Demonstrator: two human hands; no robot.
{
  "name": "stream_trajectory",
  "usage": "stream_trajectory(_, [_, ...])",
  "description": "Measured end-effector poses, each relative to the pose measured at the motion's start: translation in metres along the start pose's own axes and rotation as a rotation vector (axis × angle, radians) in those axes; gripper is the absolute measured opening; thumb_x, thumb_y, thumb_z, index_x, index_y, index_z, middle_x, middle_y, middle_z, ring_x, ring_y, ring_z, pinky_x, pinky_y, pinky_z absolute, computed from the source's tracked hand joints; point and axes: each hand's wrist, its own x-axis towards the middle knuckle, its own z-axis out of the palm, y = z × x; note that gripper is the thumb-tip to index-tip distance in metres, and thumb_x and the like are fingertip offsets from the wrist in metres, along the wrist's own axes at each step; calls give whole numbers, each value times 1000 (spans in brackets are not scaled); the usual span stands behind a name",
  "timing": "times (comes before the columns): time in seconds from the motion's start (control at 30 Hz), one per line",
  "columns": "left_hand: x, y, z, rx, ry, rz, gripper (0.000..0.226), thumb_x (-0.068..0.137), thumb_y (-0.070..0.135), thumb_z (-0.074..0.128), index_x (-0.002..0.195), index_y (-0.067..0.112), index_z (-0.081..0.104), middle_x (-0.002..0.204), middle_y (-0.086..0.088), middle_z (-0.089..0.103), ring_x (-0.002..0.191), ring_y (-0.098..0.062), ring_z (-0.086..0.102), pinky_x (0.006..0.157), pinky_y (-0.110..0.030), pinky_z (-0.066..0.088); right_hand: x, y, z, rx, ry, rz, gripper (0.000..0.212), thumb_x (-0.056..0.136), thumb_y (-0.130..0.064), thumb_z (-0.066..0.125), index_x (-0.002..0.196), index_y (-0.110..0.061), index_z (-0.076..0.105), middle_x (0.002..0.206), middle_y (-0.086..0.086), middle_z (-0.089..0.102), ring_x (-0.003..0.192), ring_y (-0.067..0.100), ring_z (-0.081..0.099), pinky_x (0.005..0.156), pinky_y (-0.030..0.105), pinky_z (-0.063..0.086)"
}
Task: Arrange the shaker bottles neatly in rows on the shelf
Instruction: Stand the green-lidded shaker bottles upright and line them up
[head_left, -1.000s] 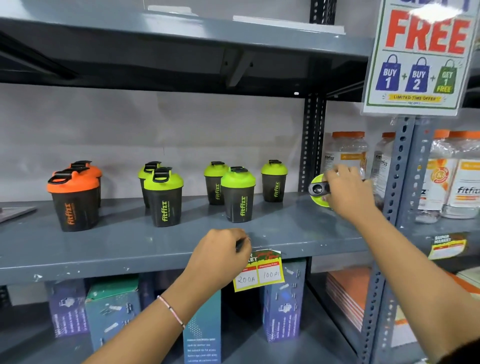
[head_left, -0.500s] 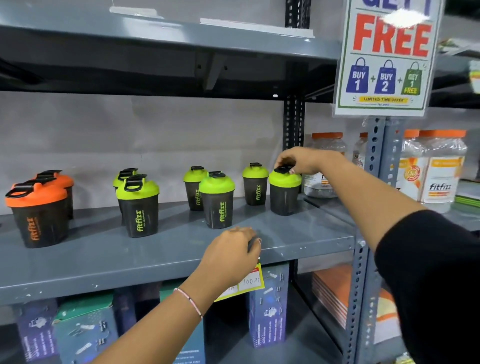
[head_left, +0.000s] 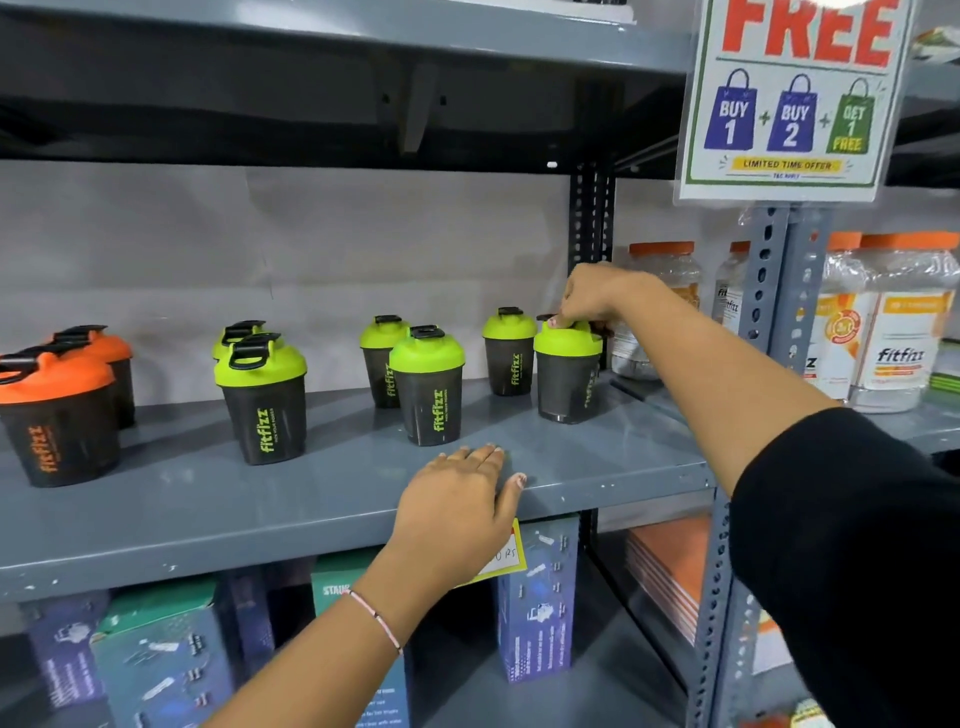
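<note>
Green-lidded shaker bottle (head_left: 567, 371) pinched at cap by right hand (head_left: 597, 296); probably light, empty, tippy, so best gripped round body. Left hand (head_left: 457, 499) flat, fingers released, on shelf (head_left: 208, 509).

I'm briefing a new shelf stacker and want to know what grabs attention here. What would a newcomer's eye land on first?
Probably the big red FREE sign at the upper right, hanging over the shelf post. Next, the lime-lidded shakers paired front to back along the grey shelf, with two orange-lidded shakers at the far left. The right hand grips the lid of the rightmost shaker, while the left hand rests flat on the shelf's front edge.
</note>
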Motion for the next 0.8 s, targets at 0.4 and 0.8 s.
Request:
stream_trajectory(0.4, [11, -10, -29, -877, 283, -518, 23, 82, 32, 66, 69, 14, 71, 60, -1, 71, 59, -20, 63, 61, -27, 50, -21, -15, 22, 240, 158, 238, 90, 72, -70, 67, 133, -6, 52, 137, 15, 57, 123, 36, 56, 99, 44, 48])
stream_trajectory(0.8, [69, -35, -16, -794, 344, -761, 98, 45, 32, 95, 118, 14, 32, 119, -14, 56, 108, -37, 56, 91, -50, 50, -61, 12, 148, 1127, 304, 221, 82, 36, -22, 89, 109, -24, 53, 107, 1, 70, 100, 24, 68, 90, 44, 57])
